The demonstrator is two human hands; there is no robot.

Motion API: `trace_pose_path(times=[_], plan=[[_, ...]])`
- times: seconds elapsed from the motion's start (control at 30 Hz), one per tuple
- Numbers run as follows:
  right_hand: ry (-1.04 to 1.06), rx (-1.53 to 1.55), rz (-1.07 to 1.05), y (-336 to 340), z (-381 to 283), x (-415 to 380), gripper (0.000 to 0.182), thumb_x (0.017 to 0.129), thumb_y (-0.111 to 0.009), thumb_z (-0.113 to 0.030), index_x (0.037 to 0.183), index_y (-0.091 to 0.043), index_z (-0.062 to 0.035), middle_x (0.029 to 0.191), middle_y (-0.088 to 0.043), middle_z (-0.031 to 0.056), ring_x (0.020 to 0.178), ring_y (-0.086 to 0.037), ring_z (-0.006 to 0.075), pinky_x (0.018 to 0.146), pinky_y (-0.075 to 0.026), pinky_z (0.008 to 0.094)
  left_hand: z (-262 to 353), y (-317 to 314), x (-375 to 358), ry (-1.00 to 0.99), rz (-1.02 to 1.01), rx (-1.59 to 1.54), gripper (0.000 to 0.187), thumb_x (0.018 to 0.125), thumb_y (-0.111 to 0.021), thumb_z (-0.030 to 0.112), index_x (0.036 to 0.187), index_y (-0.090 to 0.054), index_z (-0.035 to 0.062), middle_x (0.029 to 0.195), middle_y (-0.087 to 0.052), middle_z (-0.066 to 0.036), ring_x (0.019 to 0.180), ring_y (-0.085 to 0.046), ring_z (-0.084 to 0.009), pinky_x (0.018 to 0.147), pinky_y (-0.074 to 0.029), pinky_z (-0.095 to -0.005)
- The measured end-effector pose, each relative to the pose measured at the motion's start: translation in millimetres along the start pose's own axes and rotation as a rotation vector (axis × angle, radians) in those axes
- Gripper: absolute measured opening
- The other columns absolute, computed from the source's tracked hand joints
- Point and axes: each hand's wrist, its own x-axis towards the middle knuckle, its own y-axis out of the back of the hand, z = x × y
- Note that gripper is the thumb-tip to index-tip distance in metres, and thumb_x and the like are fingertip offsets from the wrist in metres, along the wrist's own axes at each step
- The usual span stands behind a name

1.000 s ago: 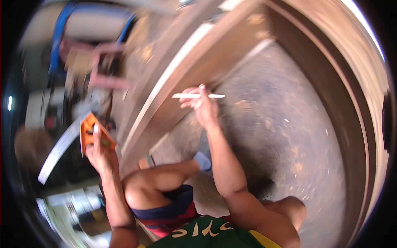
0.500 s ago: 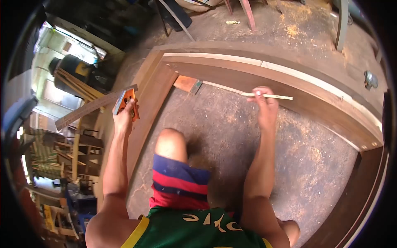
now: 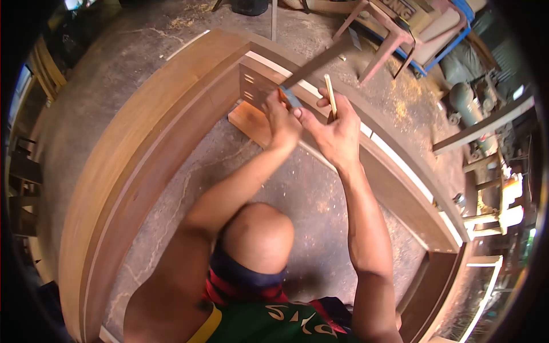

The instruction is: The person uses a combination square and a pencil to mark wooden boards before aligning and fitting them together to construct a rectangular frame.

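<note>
My left hand (image 3: 281, 123) is closed around the orange-and-grey head of a combination square (image 3: 290, 97). Its long dark blade points up and to the right, over the near corner of the wooden frame (image 3: 166, 86). A pale pencil (image 3: 329, 91) stands almost upright in my right hand (image 3: 340, 134), held by the fingers. The right thumb reaches across to the square's head and seems to touch it. Both hands are side by side above the frame's inner edge. A reddish wood block (image 3: 251, 121) lies on the floor below, inside the frame's corner.
The frame's long side (image 3: 400, 188) runs down to the right, with a pale strip along it. Beyond stand a pink plastic chair (image 3: 392, 37) and a grey cylinder (image 3: 466, 100). Sawdust (image 3: 400, 108) is scattered over the concrete floor. My bent knee (image 3: 260, 237) is inside the frame.
My left hand has brought the square from the left to the middle. My right hand has come in beside it, and the pencil has turned from level to upright. The view has swung right.
</note>
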Motion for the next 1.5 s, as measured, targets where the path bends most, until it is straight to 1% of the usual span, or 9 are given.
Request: trace_pose_path(times=[0.13, 0.17, 0.33, 0.53, 0.67, 0.9, 0.93, 1.07, 1.5], plan=[[-0.377, 0.005, -0.262, -90.3, 6.4, 64.6, 0.043, 0.078, -0.084, -0.033, 0.098, -0.07, 0.0018, 0.069, -0.068, 0.0063, 0.061, -0.059, 0.0107, 0.058, -0.047, 0.0254, -11.3, -8.7, 39.4, 0.036, 0.115, 0.042, 0.069, 0.087, -0.067, 0.015, 0.139, -0.028, -0.0068, 0.125, -0.038, -0.027, 0.118, -0.041, -0.0394, 0.101, -0.036, -0.0477], [-0.404, 0.159, -0.251, -116.0, 23.0, 73.0, 0.048, 0.075, -0.083, -0.04, 0.09, -0.07, 0.0035, 0.063, -0.068, 0.0136, 0.058, -0.064, 0.0186, 0.057, -0.051, 0.0364, -19.5, -10.7, 49.9, 0.033, 0.168, 0.038, 0.07, 0.087, -0.067, 0.016, 0.14, -0.027, -0.0065, 0.126, -0.036, -0.027, 0.119, -0.041, -0.0389, 0.1, -0.036, -0.0476], [-0.386, -0.053, -0.326, -178.7, 10.6, 130.9, 0.03, 0.083, -0.077, -0.029, 0.082, -0.075, 0.0006, 0.063, -0.068, 0.0131, 0.056, -0.063, 0.0148, 0.054, -0.049, 0.0351, -26.4, -4.3, 102.6, 0.047, 0.323, -0.128, 0.055, 0.092, -0.06, 0.019, 0.134, -0.035, -0.0064, 0.127, -0.042, -0.028, 0.123, -0.037, -0.0371, 0.1, -0.035, -0.0468], [-0.31, -0.049, -0.518, -215.1, 46.6, 165.6, 0.032, 0.085, -0.078, -0.032, 0.083, -0.076, -0.0005, 0.06, -0.065, 0.0095, 0.055, -0.056, 0.0093, 0.052, -0.045, 0.0294, -28.7, 26.4, 131.8, 0.179, 0.127, -0.147, 0.072, 0.092, -0.051, 0.01, 0.144, -0.01, -0.019, 0.144, -0.016, -0.04, 0.135, -0.022, -0.0522, 0.115, -0.021, -0.0534], [-0.256, -0.041, -0.552, -226.6, 63.4, 174.1, 0.039, 0.084, -0.077, -0.038, 0.086, -0.075, 0.0011, 0.059, -0.064, 0.0099, 0.057, -0.057, 0.0107, 0.055, -0.047, 0.0316, -39.7, 15.5, 129.8, 0.114, 0.174, 0.123, 0.079, 0.091, -0.055, 0.01, 0.146, -0.005, -0.0178, 0.146, -0.015, -0.036, 0.136, -0.026, -0.0477, 0.116, -0.024, -0.0479], [-0.036, -0.267, -0.627, -229.1, 38.6, 205.0, 0.043, 0.082, -0.077, -0.042, 0.086, -0.075, 0.001, 0.056, -0.063, 0.0087, 0.052, -0.058, 0.0145, 0.055, -0.048, 0.0352, -20.8, 53.4, 138.0, 0.212, -0.182, 0.015, 0.078, 0.086, -0.062, 0.006, 0.145, -0.016, -0.0142, 0.144, -0.026, -0.034, 0.135, -0.028, -0.0468, 0.115, -0.025, -0.049], [-0.026, -0.26, -0.627, -230.5, 37.0, 206.8, 0.043, 0.082, -0.077, -0.042, 0.086, -0.075, 0.001, 0.056, -0.063, 0.0087, 0.052, -0.058, 0.0145, 0.055, -0.048, 0.0352, -25.9, 38.4, 132.8, 0.115, 0.006, 0.161, 0.072, 0.085, -0.066, 0.012, 0.141, -0.029, -0.0119, 0.134, -0.042, -0.03, 0.128, -0.041, -0.0446, 0.111, -0.032, -0.0468], [-0.004, -0.323, -0.561, -231.1, 49.0, 197.2, 0.052, 0.08, -0.078, -0.045, 0.073, -0.066, 0.0058, 0.059, -0.06, 0.022, 0.053, -0.059, 0.0257, 0.057, -0.048, 0.0406, -38.9, 14.0, 129.0, 0.149, 0.149, 0.049, 0.076, 0.087, -0.065, 0.018, 0.144, -0.024, -0.0126, 0.147, -0.03, -0.034, 0.137, -0.031, -0.0457, 0.115, -0.025, -0.0474], [0.035, -0.109, -0.442, -243.2, 60.3, 183.4, 0.04, 0.084, -0.076, -0.037, 0.083, -0.071, 0.0034, 0.061, -0.065, 0.0125, 0.056, -0.058, 0.0178, 0.06, -0.049, 0.0356, -61.6, 27.6, 121.2, -0.026, 0.289, 0.154, 0.082, 0.081, -0.067, 0.017, 0.142, -0.025, -0.0172, 0.15, -0.023, -0.037, 0.139, -0.024, -0.0527, 0.118, -0.017, -0.0514]])
